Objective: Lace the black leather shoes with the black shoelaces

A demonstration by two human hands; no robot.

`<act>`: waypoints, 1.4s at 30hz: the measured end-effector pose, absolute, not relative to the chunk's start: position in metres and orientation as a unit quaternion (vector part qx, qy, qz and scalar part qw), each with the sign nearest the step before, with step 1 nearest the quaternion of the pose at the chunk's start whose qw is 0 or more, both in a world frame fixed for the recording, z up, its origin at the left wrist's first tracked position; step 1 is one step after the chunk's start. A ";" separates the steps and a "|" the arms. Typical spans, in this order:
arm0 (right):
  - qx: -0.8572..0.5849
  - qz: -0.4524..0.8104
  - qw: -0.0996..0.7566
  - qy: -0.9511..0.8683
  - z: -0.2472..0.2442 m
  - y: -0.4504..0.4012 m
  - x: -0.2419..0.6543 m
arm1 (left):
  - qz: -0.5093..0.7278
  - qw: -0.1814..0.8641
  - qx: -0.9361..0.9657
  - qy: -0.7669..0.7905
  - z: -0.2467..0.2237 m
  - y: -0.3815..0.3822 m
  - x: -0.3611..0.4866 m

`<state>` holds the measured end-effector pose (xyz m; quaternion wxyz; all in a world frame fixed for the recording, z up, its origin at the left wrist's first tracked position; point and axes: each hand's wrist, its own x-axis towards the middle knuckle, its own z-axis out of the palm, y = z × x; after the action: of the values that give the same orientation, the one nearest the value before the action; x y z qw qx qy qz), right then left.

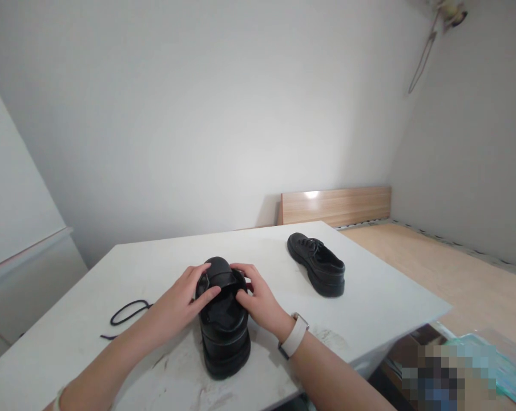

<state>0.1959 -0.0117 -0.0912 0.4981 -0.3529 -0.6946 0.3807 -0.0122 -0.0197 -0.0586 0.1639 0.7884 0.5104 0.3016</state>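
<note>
A black leather shoe (225,337) stands on the white table with its heel toward me and its toe pointing away. No lace shows in it. My left hand (193,294) grips the shoe's left side near the opening, its thumb over the tongue. Around the right edge of the opening curls my right hand (256,297), thumb inside and fingers at the side flap. A black shoelace (129,313) lies looped on the table, left of the shoe and partly hidden by my left forearm. The matching laced shoe (318,265) rests farther back on the right.
The white table (172,251) has dark smudges near its front edge. Behind it stands a wooden headboard (339,206) beside a bare bed board (395,257). Bags and a blurred-out item lie low at the right. A hanging cord (420,68) is on the wall.
</note>
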 end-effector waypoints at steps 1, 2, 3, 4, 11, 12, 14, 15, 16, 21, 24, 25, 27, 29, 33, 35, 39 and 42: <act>-0.351 0.382 0.498 -0.695 -0.092 -0.012 0.196 | 0.304 0.175 0.779 0.519 -0.062 -0.020 -0.015; -0.351 0.381 0.498 -0.695 -0.093 -0.012 0.196 | 0.302 0.189 0.773 0.525 -0.065 -0.021 -0.019; -0.352 0.379 0.498 -0.696 -0.093 -0.012 0.196 | 0.295 0.203 0.770 0.528 -0.067 -0.024 -0.022; -0.355 0.377 0.498 -0.696 -0.093 -0.012 0.195 | 0.287 0.216 0.770 0.527 -0.068 -0.027 -0.025; -0.348 0.375 0.500 -0.698 -0.093 -0.013 0.196 | 0.289 0.167 0.803 0.493 -0.095 -0.049 -0.039; -0.348 0.374 0.500 -0.699 -0.094 -0.013 0.196 | 0.280 0.133 0.811 0.495 -0.102 -0.049 -0.044; -0.350 0.374 0.497 -0.700 -0.095 -0.012 0.197 | 0.247 0.054 0.824 0.507 -0.115 -0.050 -0.056; -0.350 0.375 0.495 -0.701 -0.095 -0.012 0.198 | 0.227 0.020 0.826 0.516 -0.121 -0.051 -0.064; -0.350 0.376 0.495 -0.701 -0.095 -0.012 0.198 | 0.209 -0.002 0.825 0.525 -0.125 -0.052 -0.072; -0.347 0.381 0.488 -0.704 -0.094 -0.013 0.200 | 0.187 -0.032 0.809 0.556 -0.134 -0.068 -0.118; -0.345 0.381 0.475 -0.714 -0.092 -0.012 0.202 | 0.175 -0.032 0.796 0.578 -0.135 -0.078 -0.138; -0.346 0.380 0.470 -0.718 -0.091 -0.012 0.202 | 0.172 -0.032 0.792 0.585 -0.134 -0.081 -0.142; -0.350 0.375 0.461 -0.724 -0.089 -0.010 0.202 | 0.188 -0.037 0.787 0.586 -0.125 -0.084 -0.140; -0.357 0.367 0.456 -0.728 -0.085 -0.010 0.203 | 0.240 -0.044 0.789 0.563 -0.107 -0.084 -0.126; -0.366 0.305 0.481 -0.736 -0.067 -0.020 0.203 | 0.323 -0.011 0.813 0.485 -0.058 -0.076 -0.065; -0.353 0.241 0.502 -0.752 -0.053 -0.030 0.202 | 0.316 0.019 0.830 0.459 -0.039 -0.066 -0.031; -0.316 0.188 0.457 -0.810 -0.028 -0.051 0.199 | 0.181 0.052 0.861 0.472 -0.029 -0.034 0.014; -0.315 0.180 0.340 -0.868 -0.021 -0.055 0.196 | 0.140 0.057 0.847 0.510 -0.033 -0.015 0.024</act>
<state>0.1962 -0.0546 -0.0212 0.3402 -0.3148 -0.8677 0.1795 0.0240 -0.0147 -0.0331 0.0572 0.8466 0.5103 0.1401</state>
